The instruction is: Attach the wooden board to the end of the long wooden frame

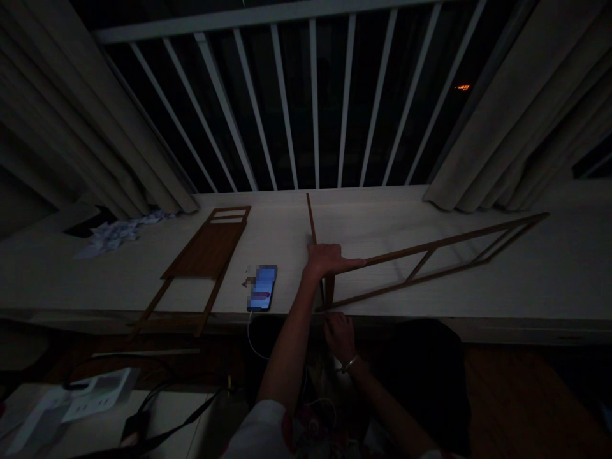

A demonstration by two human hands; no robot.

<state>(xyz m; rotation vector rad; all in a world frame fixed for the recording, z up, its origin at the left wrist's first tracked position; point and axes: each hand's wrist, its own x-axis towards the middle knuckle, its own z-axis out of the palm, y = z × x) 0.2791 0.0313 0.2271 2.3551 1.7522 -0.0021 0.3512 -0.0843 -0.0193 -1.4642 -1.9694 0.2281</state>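
Note:
My left hand [329, 258] is closed over the upper corner of a brown wooden frame [406, 253], with one finger stretched along its top bar. Long rails joined by crossbars make up the frame, which lies tilted on the pale ledge and reaches to the right. A thin wooden strip [311, 217] extends from under that hand toward the window. Below, my right hand [340, 335], a bracelet at its wrist, has its fingers curled at the ledge's front edge, close to the frame's lower corner. Dim light hides what those fingers hold.
A lit phone [262, 288] with a white cable lies on the ledge [382, 299]. Left of it rests a flat wooden panel with legs [205, 248]. Crumpled papers [115, 236] lie farther left. White railings [313, 102] and curtains [516, 127] stand behind. A power strip [102, 395] is lower left.

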